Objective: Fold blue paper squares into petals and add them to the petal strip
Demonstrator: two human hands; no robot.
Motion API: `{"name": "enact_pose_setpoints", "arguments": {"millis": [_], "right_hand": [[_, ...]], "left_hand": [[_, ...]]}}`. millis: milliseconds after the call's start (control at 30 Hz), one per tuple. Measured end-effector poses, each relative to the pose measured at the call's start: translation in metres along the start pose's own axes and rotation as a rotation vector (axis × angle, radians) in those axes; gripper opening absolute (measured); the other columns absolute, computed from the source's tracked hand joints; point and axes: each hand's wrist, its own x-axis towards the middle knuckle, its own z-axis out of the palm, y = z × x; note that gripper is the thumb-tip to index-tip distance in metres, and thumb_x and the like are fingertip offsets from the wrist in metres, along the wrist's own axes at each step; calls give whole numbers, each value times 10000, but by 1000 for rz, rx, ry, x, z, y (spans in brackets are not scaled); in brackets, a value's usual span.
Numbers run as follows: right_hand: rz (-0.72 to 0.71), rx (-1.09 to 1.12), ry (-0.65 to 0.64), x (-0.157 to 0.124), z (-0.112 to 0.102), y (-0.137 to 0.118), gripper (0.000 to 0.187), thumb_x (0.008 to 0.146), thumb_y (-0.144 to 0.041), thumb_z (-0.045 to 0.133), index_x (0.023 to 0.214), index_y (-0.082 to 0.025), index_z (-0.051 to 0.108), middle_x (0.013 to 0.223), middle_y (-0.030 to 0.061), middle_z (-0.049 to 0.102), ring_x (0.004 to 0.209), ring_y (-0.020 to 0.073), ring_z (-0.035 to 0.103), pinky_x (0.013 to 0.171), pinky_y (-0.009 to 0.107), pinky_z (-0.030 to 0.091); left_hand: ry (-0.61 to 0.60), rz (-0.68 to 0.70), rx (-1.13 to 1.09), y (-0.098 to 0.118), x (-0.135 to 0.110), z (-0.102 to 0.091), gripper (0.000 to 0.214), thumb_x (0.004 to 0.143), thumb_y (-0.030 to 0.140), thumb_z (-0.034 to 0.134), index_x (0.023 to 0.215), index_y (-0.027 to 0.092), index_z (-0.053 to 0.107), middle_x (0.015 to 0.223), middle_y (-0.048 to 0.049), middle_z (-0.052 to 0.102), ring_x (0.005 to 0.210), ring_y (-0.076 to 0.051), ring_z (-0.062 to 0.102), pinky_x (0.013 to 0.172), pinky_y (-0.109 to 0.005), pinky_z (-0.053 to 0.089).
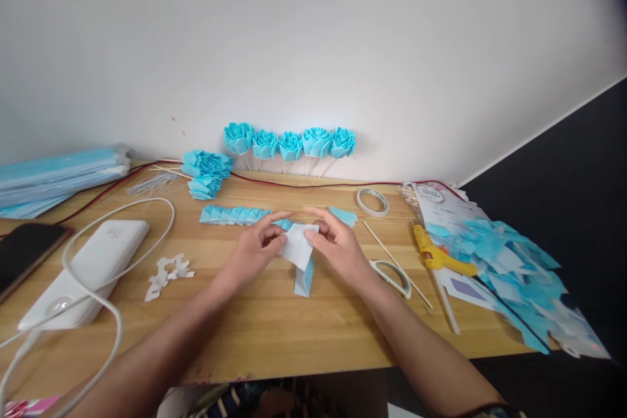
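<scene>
My left hand (255,249) and my right hand (337,245) meet over the middle of a wooden table (274,326). Between them they pinch a folded piece of light blue and white paper (298,251), each hand gripping one side with thumb and fingers. Its lower end hangs down toward the table. Just behind the hands lies a strip of folded blue paper pieces (232,214) and a single blue piece (343,215).
Five blue paper roses (290,142) stand against the wall, with more flowers (206,173) to the left. Scissors (394,275), a wooden skewer (396,262), tape roll (373,201), yellow glue gun (438,258) and blue scraps (504,268) lie right. White power bank (88,268), cable, phone (24,249) and white scraps (166,273) lie left.
</scene>
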Motion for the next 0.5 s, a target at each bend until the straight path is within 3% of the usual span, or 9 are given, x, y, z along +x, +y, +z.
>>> {"name": "enact_pose_setpoints", "arguments": {"millis": [100,200,333,500], "right_hand": [[-9,-18,54,2,-1,0,421,835,-299,597,1246,-239,531,698,-36,526,628,117,504,591,237,412],[-27,-34,91,2,-1,-1,452,828,-282,596,1267,-226,509,688,-41,511,625,115,499,588,236,418],[-119,-255,4,-1,-2,-2,517,841,-247,580,1341,-265,448,713,-36,565,639,126,531,610,248,441],[-332,-604,-119,-7,-1,1,553,889,-239,538,1407,-343,374,989,25,672,858,193,629,787,341,492]], "left_hand": [[-17,-31,-42,0,0,-1,551,764,320,630,1265,120,515,639,28,576,584,-116,491,576,-229,378],[20,-47,-86,1,-2,-2,522,797,395,613,1251,147,551,768,-29,668,692,-161,585,653,-263,436],[46,-16,-47,7,-5,-5,520,876,503,479,1254,158,572,1015,-105,707,879,-230,641,816,-353,474],[-87,-3,208,14,-5,-4,688,740,370,690,1358,159,475,1071,-110,723,997,-271,652,843,-343,490]]}}
